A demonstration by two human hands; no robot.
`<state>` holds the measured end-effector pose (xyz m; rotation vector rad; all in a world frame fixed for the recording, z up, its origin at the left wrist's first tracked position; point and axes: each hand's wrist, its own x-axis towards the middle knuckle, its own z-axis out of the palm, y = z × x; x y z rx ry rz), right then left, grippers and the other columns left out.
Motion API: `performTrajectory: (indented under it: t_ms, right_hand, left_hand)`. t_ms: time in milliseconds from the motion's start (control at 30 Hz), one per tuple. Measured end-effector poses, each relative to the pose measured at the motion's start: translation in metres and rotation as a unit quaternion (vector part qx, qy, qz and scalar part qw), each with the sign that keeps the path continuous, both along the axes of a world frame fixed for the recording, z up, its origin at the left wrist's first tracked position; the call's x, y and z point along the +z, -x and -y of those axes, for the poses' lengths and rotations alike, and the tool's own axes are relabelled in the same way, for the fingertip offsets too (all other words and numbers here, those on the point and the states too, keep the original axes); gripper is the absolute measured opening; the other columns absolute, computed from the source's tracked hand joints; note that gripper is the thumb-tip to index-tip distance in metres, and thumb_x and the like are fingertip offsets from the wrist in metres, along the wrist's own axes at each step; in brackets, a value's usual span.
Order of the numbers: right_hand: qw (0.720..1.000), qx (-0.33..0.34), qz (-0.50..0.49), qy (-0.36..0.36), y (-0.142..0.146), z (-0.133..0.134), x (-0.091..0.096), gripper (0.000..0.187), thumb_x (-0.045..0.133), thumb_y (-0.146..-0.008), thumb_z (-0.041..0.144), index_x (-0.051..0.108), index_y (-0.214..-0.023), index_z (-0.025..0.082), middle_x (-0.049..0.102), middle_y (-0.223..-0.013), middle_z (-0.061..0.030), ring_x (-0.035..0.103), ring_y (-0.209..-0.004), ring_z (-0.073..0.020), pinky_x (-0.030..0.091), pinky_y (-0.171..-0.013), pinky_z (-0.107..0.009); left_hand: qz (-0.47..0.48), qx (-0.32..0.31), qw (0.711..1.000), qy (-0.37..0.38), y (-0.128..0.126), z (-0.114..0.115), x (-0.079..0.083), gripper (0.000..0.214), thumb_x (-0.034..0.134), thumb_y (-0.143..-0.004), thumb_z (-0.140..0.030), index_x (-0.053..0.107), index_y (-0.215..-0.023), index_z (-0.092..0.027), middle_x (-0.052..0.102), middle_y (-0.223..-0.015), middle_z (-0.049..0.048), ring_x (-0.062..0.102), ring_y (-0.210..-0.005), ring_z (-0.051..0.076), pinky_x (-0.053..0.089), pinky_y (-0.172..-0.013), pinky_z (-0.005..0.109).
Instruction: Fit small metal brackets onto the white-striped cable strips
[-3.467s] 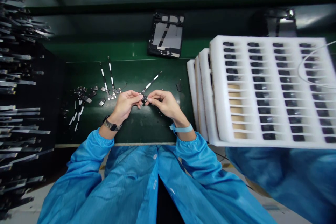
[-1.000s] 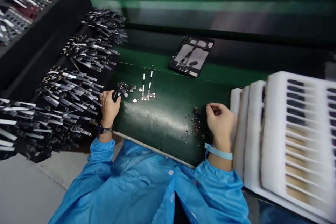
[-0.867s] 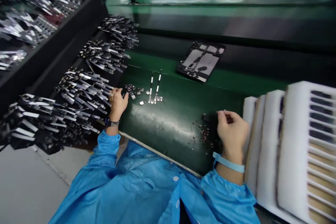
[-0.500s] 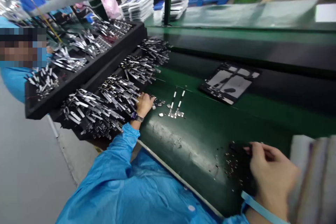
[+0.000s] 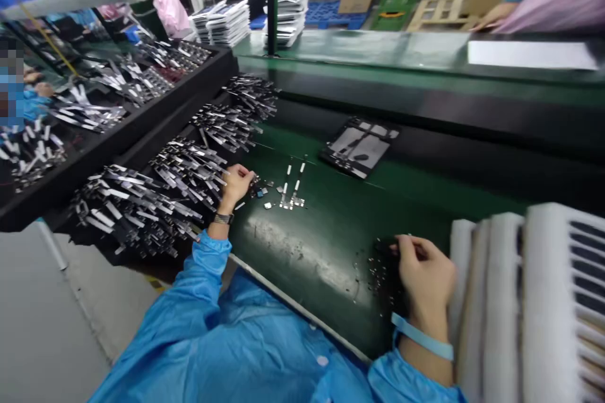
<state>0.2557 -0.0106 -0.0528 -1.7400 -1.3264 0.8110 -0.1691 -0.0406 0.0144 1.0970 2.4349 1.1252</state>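
Observation:
My left hand (image 5: 235,184) reaches out to the left edge of the dark green mat (image 5: 321,233), fingers curled, next to piles of black-and-silver flex cables (image 5: 189,167). Whether it holds one I cannot make out. Small loose parts (image 5: 265,192) and two flex strips (image 5: 293,186) lie just right of it. My right hand (image 5: 425,271) rests on the mat near a scatter of tiny dark bits (image 5: 378,271), fingers pinched together on something too small to name.
White foam trays (image 5: 529,302) with slots stand on edge at the right. A black frame panel (image 5: 359,148) lies on the green belt beyond the mat. A black bin (image 5: 113,94) of cables runs along the left. Other people work at the far left and far right.
My hands have separated from the strip they held together: the left went to the cable piles, the right to the tiny bits. My view has swung left and up.

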Motion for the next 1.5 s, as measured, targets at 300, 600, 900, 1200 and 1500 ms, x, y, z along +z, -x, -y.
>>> performTrajectory:
  t_ms: [300,600,900,1200,1500]
  right_hand:
    - [0.998,0.018,-0.034,-0.044,0.001,-0.003,-0.012,0.053,0.066,-0.085,0.07,0.074,-0.088,0.017,0.077,-0.074,-0.0118,0.074,-0.073,-0.0269,0.057,-0.073,-0.039]
    - [0.994,0.048,-0.043,-0.087,0.01,-0.006,-0.001,0.035,0.056,-0.095,0.05,0.071,-0.086,0.019,0.076,-0.079,-0.0089,0.072,-0.077,-0.0236,0.049,-0.073,-0.033]
    - [0.994,0.046,-0.043,-0.09,0.015,-0.018,0.003,0.024,0.056,-0.101,0.032,0.069,-0.084,0.022,0.077,-0.082,-0.0051,0.071,-0.077,-0.0215,0.045,-0.072,-0.029]
    - [0.993,0.049,-0.037,-0.105,0.024,-0.015,0.014,0.025,0.057,-0.104,0.026,0.07,-0.083,0.024,0.076,-0.077,-0.0019,0.07,-0.073,-0.0192,0.041,-0.068,-0.027]
    - [0.993,0.061,-0.004,-0.097,0.027,-0.01,0.02,0.018,0.06,-0.104,0.019,0.071,-0.089,0.023,0.078,-0.087,-0.0036,0.073,-0.082,-0.0197,0.043,-0.074,-0.027]
  left_hand:
    - [0.075,-0.053,0.977,-0.194,-0.024,0.009,0.025,0.021,0.078,-0.086,-0.034,0.063,-0.081,-0.021,0.07,-0.072,0.0008,0.069,-0.066,0.016,0.054,-0.066,0.027]
    - [-0.002,-0.121,0.973,-0.197,-0.061,0.004,0.065,0.03,0.075,-0.082,-0.036,0.072,-0.109,-0.024,0.073,-0.082,0.0001,0.07,-0.069,0.018,0.059,-0.068,0.031]
    - [-0.163,-0.197,0.955,-0.152,-0.099,-0.057,0.105,0.016,0.066,-0.086,-0.043,0.079,-0.091,-0.037,0.074,-0.075,-0.007,0.065,-0.064,0.021,0.062,-0.071,0.041]
    - [-0.045,-0.391,0.911,-0.124,-0.23,-0.224,0.12,0.016,0.068,-0.083,-0.027,0.08,-0.089,-0.018,0.076,-0.072,0.0075,0.073,-0.067,0.024,0.056,-0.062,0.032]
    - [-0.184,-0.571,0.797,-0.065,-0.468,-0.355,0.086,0.014,0.07,-0.088,-0.021,0.082,-0.081,-0.017,0.08,-0.087,0.0144,0.075,-0.098,0.031,0.054,-0.097,0.039]
